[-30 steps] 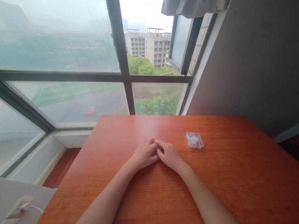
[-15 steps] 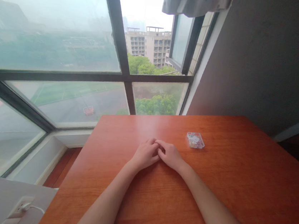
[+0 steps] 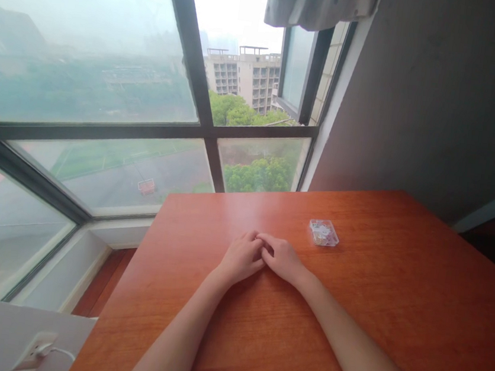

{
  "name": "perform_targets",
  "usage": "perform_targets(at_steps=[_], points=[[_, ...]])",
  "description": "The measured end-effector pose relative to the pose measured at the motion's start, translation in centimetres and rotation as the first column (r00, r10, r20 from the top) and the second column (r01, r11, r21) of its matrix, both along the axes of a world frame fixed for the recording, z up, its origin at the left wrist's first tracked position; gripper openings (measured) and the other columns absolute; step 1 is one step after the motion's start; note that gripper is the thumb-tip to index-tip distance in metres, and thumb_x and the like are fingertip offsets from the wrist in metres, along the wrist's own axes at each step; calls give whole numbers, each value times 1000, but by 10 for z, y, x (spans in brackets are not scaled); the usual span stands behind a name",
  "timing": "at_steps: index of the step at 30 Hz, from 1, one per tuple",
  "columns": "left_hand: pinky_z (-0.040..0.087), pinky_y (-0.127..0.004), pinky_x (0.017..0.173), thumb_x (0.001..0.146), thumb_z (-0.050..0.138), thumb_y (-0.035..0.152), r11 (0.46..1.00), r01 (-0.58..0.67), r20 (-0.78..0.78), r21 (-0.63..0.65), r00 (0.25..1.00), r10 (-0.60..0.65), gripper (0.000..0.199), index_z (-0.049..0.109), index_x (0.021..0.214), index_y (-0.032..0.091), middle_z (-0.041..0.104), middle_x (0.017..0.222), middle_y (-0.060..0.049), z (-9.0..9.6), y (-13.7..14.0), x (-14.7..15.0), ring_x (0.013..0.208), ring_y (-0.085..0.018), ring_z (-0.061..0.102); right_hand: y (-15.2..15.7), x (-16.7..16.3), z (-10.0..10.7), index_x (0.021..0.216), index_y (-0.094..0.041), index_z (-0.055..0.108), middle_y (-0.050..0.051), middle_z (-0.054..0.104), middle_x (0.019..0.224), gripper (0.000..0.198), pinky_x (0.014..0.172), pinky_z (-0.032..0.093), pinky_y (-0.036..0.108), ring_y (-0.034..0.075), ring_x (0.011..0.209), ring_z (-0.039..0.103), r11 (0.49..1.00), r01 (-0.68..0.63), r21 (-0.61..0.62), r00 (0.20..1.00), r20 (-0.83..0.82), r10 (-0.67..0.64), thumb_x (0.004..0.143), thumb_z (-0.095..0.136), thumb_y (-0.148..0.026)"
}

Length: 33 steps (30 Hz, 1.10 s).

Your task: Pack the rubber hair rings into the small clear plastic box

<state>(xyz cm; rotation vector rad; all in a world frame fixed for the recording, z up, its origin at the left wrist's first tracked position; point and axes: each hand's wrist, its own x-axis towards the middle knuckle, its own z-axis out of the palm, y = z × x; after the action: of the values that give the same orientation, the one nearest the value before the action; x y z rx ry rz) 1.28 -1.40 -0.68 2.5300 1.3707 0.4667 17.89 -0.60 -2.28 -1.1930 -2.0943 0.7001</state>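
My left hand (image 3: 243,256) and my right hand (image 3: 282,258) rest together on the reddish-brown wooden table (image 3: 398,274), their fingertips meeting in the middle. The fingers of both are loosely curled and touch those of the other hand. Nothing shows in either hand, though the undersides of the palms are hidden. Beyond my right hand and a little to its right, a small clear plastic box (image 3: 324,233) lies flat on the table. Small whitish and coloured pieces show through it, too small to make out.
A large window with dark frames (image 3: 146,133) runs behind and left of the table, one pane swung outward. A grey curtain (image 3: 319,6) hangs at the top. The dark grey wall (image 3: 417,109) rises on the right. A plug sits in the socket (image 3: 36,352) at lower left.
The view has tilted very slightly. My hands and the plastic box keep their places on the table.
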Motion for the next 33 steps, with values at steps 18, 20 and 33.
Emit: perform_targets(at_steps=[18,20,33], points=[[44,-32,83,79,59,28,1000,-13,-16,0,1000,13,16,58,94,21,54,107,-5,-1,0,1,94,-20,55,0,0,0,120,-26,61,1,72,94,39,76,49,27,17,81,66,1000,9,-5,1000,9,-9,84,51,-17],[44,-32,84,79,58,28,1000,-13,-15,3,1000,13,16,58,94,21,54,107,-5,-1,0,1,94,-20,55,0,1,0,120,-26,61,1,72,95,39,76,49,27,17,81,66,1000,9,-4,1000,10,-9,84,51,-17],[44,-32,83,80,58,27,1000,-22,-4,6,1000,22,16,59,94,21,55,106,-5,1,-2,3,93,-20,56,0,1,3,120,-26,61,1,72,94,38,76,49,28,17,80,65,1000,-1,-8,1000,20,1,84,51,-16]])
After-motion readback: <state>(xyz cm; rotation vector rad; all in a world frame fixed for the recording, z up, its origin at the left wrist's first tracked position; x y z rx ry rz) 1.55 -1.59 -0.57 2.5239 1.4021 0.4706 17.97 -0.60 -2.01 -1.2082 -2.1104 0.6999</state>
